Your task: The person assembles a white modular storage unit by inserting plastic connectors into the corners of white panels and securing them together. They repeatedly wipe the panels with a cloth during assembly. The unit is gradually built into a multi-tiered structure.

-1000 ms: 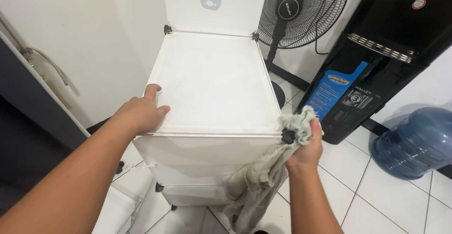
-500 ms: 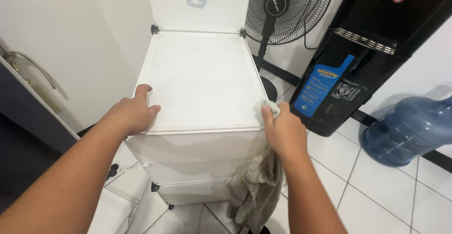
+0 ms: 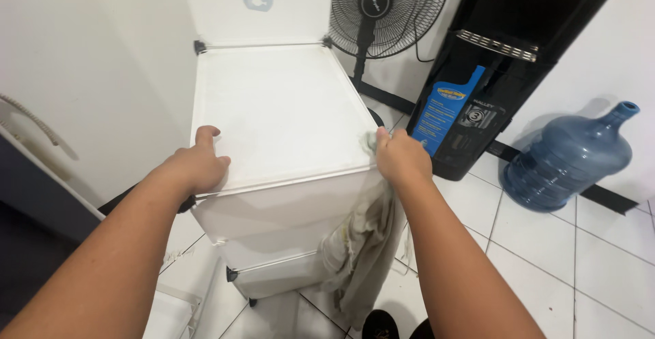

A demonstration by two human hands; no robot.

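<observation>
- Right hand (image 3: 402, 156): fingers closed around a bunched grey-green rag (image 3: 361, 243), pressed against the right edge of the white cabinet top (image 3: 280, 107), near the front right corner. Most of the rag hangs loose down the cabinet's right side, toward the floor.
- Left hand (image 3: 199, 165): flat and unclenched, holding nothing, palm down on the front left corner of the top, thumb pointing to 12 o'clock. It looks to be steadying the cabinet.
- Cabinet: light plastic panels joined with small black corner clips; a lower section shows beneath the front panel. A white panel stands upright behind it at 12 o'clock.
- Around it: standing fan (image 3: 389, 11) at 1 o'clock from the cabinet; black water dispenser (image 3: 498, 73) at 2 o'clock, just beside the right hand; blue water jug (image 3: 566, 161) on the tiled floor (image 3: 600, 264) at 3 o'clock.
- Risk, as I judge it: the cabinet looks flimsy. A hard sideways push at the edge could shift it or pop a clip if the left hand lets up.
- Risk: the trailing rag could catch on a lower clip, or get underfoot; a dark shoe shows right below it at 6 o'clock.
</observation>
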